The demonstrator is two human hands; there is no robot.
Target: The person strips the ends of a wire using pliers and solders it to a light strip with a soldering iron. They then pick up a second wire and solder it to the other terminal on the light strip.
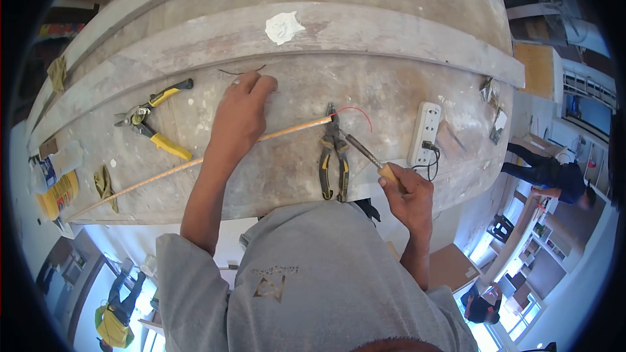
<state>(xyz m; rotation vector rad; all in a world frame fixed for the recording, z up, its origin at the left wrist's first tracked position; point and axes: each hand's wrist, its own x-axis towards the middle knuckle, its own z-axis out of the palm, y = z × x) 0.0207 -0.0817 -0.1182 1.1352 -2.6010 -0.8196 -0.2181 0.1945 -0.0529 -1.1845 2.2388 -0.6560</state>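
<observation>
My right hand [409, 195] grips the wooden handle of a soldering iron [362, 150], whose tip points at the jaws of yellow-and-black pliers [334, 159]. At these jaws lies the end of a long, thin LED strip [293, 129], with a red wire [362, 112] curving off it. The strip slants down to the left across the table, passing beneath my left forearm. My left hand [241, 114] is over the table with fingers curled down at a short black wire [236, 73]; the fingertips are hidden.
Yellow-handled snips [153, 120] lie on the left of the worktable [280, 189]. A white power strip [426, 133] with a plug in it lies right. Long boards [385, 32] cross the far side. Containers [57, 189] stand at the left edge. Other people are in the background.
</observation>
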